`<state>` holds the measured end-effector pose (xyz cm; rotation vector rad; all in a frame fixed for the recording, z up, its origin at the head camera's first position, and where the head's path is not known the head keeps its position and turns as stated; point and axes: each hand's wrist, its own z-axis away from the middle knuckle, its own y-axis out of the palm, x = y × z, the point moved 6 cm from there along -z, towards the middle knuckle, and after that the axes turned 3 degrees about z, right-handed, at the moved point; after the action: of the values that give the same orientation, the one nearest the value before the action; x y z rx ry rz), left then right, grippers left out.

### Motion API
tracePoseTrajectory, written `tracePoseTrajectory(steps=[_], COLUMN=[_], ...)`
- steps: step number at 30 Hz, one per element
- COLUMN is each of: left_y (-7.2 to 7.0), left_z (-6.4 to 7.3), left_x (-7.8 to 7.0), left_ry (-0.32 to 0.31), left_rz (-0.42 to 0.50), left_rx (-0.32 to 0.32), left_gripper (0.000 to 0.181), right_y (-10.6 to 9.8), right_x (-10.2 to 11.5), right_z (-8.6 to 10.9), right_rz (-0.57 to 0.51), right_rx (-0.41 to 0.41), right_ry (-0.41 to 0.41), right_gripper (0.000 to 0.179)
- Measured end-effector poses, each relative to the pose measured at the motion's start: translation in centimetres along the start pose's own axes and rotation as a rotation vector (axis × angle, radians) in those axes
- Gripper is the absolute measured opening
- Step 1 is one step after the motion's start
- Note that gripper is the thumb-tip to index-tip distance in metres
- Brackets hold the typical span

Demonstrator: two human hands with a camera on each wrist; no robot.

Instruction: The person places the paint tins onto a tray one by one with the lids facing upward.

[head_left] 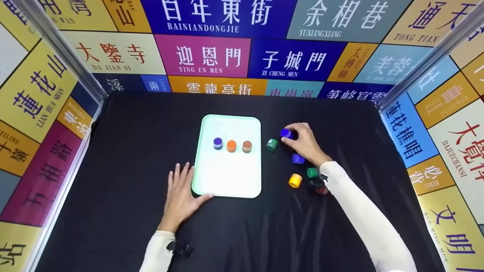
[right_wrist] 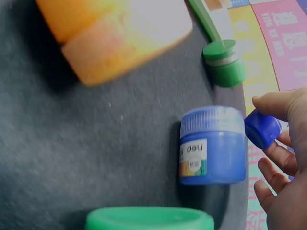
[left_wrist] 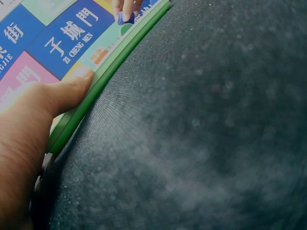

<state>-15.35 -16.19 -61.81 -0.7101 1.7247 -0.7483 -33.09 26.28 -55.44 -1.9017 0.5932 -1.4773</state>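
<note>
My right hand [head_left: 305, 142] pinches a dark blue paint jar [head_left: 286, 133] between thumb and fingers, right of the tray; the right wrist view shows the same jar [right_wrist: 263, 129] in the fingers. My left hand [head_left: 181, 196] lies with fingers spread at the lower left corner of a pale green tray [head_left: 227, 181], its thumb on the rim. On the tray a purple jar [head_left: 217, 143], an orange jar [head_left: 231, 146] and a brown jar [head_left: 247, 146] stand in a row. Nearest the held jar is a green jar [head_left: 271, 145] on the cloth.
Right of the tray are another blue jar [head_left: 298, 158], a second green jar [head_left: 312, 172], a yellow jar [head_left: 295, 181] and a dark reddish jar [head_left: 320, 187] partly hidden by the right wrist. Black cloth [head_left: 132, 151] covers the table, and printed panels [head_left: 211, 56] wall it in.
</note>
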Motion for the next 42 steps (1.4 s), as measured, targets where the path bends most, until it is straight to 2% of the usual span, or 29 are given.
tracePoseTrajectory(steps=[13,28,42], left_y=[0.1,0.2,0.1], left_z=[0.0,0.0,0.0], left_x=[0.1,0.2,0.2], left_ry=[-0.010,-0.011,-0.010], left_rz=[0.004,0.002,0.011], left_rx=[0.007,0.015,0.013], left_gripper=[0.119,0.121,0.119], right_y=[0.9,2.8,6.0], right_x=[2.3,5.5,8.1], right_z=[1.4,2.9,4.5], right_rz=[-0.034,-0.037,-0.103], right_rx=[0.022,-0.001,0.013], right_ry=[-0.006,-0.163,-0.243], right_gripper=[0.036,0.034,0.034])
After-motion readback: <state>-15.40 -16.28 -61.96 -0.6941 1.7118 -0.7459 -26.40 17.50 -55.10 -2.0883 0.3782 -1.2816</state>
